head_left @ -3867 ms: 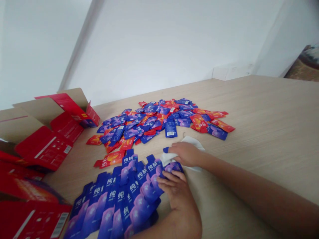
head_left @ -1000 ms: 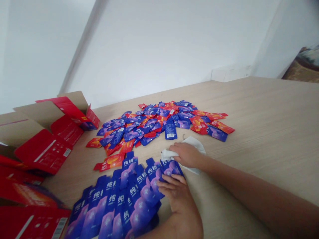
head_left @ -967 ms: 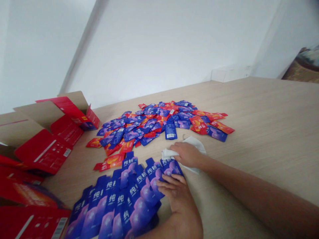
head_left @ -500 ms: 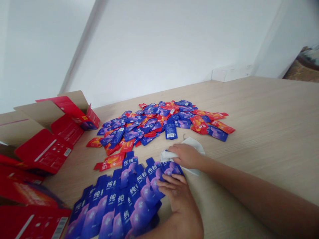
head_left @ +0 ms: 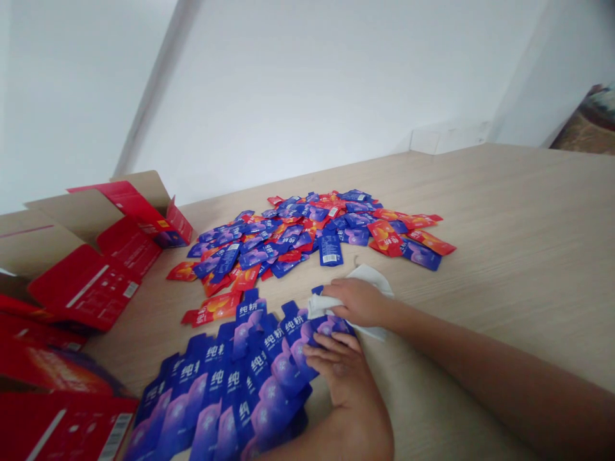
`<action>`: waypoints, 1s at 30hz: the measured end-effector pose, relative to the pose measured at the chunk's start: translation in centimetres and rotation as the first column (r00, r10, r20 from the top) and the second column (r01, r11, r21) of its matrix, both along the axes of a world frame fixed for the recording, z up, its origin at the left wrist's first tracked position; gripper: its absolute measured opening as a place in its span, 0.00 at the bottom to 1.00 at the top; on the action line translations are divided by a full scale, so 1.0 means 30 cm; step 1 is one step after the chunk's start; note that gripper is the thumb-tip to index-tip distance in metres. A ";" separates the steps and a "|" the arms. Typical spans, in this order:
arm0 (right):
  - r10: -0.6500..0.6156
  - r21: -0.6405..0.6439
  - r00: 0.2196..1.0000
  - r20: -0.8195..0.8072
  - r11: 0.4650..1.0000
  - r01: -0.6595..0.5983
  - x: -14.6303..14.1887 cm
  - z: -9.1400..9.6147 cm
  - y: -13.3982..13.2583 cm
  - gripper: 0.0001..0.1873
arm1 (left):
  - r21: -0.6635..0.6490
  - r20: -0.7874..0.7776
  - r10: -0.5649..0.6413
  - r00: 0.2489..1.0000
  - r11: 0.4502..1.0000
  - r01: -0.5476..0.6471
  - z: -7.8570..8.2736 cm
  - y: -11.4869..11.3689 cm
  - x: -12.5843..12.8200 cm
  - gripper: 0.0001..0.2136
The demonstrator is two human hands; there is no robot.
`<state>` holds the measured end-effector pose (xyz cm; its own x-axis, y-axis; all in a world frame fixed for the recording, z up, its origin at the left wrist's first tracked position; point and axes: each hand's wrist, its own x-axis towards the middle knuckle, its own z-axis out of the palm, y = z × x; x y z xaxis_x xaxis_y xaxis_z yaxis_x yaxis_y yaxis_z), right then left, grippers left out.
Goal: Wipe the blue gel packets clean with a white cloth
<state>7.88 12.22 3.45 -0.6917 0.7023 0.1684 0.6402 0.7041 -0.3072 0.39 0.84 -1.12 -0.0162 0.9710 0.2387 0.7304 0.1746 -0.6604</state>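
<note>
My right hand (head_left: 358,301) is closed on a white cloth (head_left: 372,276), with a folded part of it pressed on the upper end of a blue-purple pouch (head_left: 328,325). My left hand (head_left: 339,365) lies flat across that same pouch, fingers stretched out and slightly apart. To its left, several matching blue-purple pouches (head_left: 218,390) lie face up in overlapping rows, their spouted ends pointing away from me. The pouch's upper end is partly covered by the cloth.
A loose heap of blue and red pouches (head_left: 283,240) lies farther back on the wooden table (head_left: 504,256). Open red cartons (head_left: 91,288) line the left side. A white box (head_left: 446,139) stands against the white wall at the back.
My right hand and the cloth have shifted very slightly left on the pouch. My left hand keeps its place, and the pouches lie as before.
</note>
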 end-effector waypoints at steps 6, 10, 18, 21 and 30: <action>-0.153 0.033 0.988 -0.027 0.988 0.154 0.028 0.016 0.017 0.11 | 0.000 0.005 -0.005 1.000 1.000 0.005 0.004 0.002 -0.001 0.16; 0.015 0.043 0.998 -0.059 0.999 -0.013 0.012 0.024 -0.018 0.12 | -0.010 0.008 -0.009 1.000 1.000 0.009 0.005 0.004 -0.001 0.16; -0.063 0.000 0.997 0.033 0.998 0.063 0.006 0.001 0.012 0.12 | -0.001 -0.007 0.000 1.000 1.000 0.000 0.012 -0.004 0.000 0.15; -0.145 0.029 0.989 0.012 0.989 0.145 0.023 0.004 0.026 0.11 | 0.005 -0.007 -0.009 1.000 1.000 0.009 0.015 -0.003 0.000 0.15; 0.136 0.053 0.991 -0.017 0.989 -0.135 -0.007 0.021 -0.037 0.13 | -0.025 0.004 -0.010 1.000 1.000 0.010 0.010 0.000 0.000 0.16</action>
<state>7.67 11.09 4.08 -0.7759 0.5925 0.2167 0.5319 0.7990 -0.2803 0.40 0.84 -0.82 -0.0075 0.9768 0.2142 0.7348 0.1507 -0.6614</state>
